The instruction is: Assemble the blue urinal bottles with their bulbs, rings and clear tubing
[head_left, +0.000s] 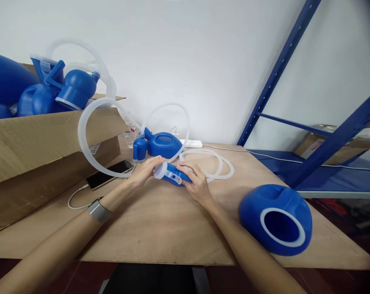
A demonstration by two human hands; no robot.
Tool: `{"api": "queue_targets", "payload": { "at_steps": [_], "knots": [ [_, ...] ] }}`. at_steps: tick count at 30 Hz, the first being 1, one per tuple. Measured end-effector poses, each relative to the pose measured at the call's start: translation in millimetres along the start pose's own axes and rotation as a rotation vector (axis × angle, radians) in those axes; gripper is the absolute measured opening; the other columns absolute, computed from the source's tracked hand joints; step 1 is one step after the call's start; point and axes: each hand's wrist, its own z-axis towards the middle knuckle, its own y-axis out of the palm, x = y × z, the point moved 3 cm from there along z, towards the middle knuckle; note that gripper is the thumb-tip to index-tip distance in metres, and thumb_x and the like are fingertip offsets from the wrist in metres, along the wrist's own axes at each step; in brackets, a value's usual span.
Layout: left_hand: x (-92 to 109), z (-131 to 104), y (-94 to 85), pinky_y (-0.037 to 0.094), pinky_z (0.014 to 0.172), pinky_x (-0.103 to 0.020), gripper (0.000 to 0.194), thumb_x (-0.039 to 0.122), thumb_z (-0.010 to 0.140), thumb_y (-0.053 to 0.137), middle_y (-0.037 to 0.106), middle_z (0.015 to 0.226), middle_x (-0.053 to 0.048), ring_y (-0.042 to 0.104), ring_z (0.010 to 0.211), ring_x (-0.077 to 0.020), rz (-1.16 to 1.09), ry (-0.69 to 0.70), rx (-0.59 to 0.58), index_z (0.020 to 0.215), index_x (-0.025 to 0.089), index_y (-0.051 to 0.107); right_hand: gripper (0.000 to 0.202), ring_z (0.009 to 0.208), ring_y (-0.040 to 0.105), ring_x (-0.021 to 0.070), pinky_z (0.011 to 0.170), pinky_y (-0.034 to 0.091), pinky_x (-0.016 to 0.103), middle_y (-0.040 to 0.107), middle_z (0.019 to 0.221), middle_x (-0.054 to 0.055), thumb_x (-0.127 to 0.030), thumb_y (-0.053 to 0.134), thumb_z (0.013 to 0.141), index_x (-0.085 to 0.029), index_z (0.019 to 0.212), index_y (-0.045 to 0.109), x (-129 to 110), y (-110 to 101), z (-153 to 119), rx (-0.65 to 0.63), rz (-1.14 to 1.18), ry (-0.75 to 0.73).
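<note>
Over the middle of the table, both hands hold a blue plastic spout piece (172,173), lying on its side. A translucent white cap (160,170) with a strap covers its left end. My left hand (146,170) is closed at the cap, thumb and fingers on its edge. Wrapped around the right part of the blue body is my right hand (195,179). Just behind stand a blue jug with a handle (164,143) and a smaller blue spout head (140,148). A clear coiled hose (224,167) lies right of my hands; its far end is hidden.
A cardboard box (50,126) full of blue jugs and hoses stands at left. Nearby lie a phone (110,174) and its cable. A large blue jug (275,218) with a white-rimmed mouth sits front right. Behind are a power strip (192,143) and a blue shelf frame (277,77).
</note>
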Motion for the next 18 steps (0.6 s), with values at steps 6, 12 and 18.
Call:
{"api": "queue_targets", "payload": {
  "at_steps": [6, 12, 18],
  "knots": [
    [2.7, 0.1, 21.0, 0.054, 0.075, -0.033, 0.042, 0.056, 0.075, 0.064, 0.069, 0.096, -0.012, 0.065, 0.089, -0.0242, -0.268, -0.03, 0.027, 0.079, 0.014, 0.06, 0.033, 0.132, 0.06, 0.0089, 0.116, 0.054, 0.023, 0.062, 0.132, 0.008, -0.029, 0.064, 0.093, -0.015, 0.123, 0.068, -9.7, 7.3, -0.8, -0.026, 0.061, -0.112],
    [1.7, 2.0, 25.8, 0.046, 0.064, -0.025, 0.039, 0.049, 0.066, 0.075, 0.066, 0.075, -0.009, 0.059, 0.072, -0.0176, -0.23, 0.019, 0.237, 0.066, 0.011, 0.067, 0.026, 0.135, 0.059, 0.014, 0.122, 0.053, 0.033, 0.064, 0.129, 0.01, -0.027, 0.066, 0.091, -0.011, 0.112, 0.068, -20.4, 5.5, -1.9, 0.076, 0.082, -0.15],
    [13.8, -5.3, 20.8, 0.043, 0.06, -0.025, 0.035, 0.045, 0.066, 0.077, 0.068, 0.074, -0.009, 0.059, 0.068, -0.0167, -0.172, 0.023, 0.245, 0.065, 0.01, 0.07, 0.027, 0.144, 0.053, 0.0154, 0.123, 0.052, 0.035, 0.063, 0.132, 0.011, -0.027, 0.064, 0.093, -0.01, 0.114, 0.07, -23.4, 4.7, 2.6, 0.107, 0.143, -0.188]
  ]
}}
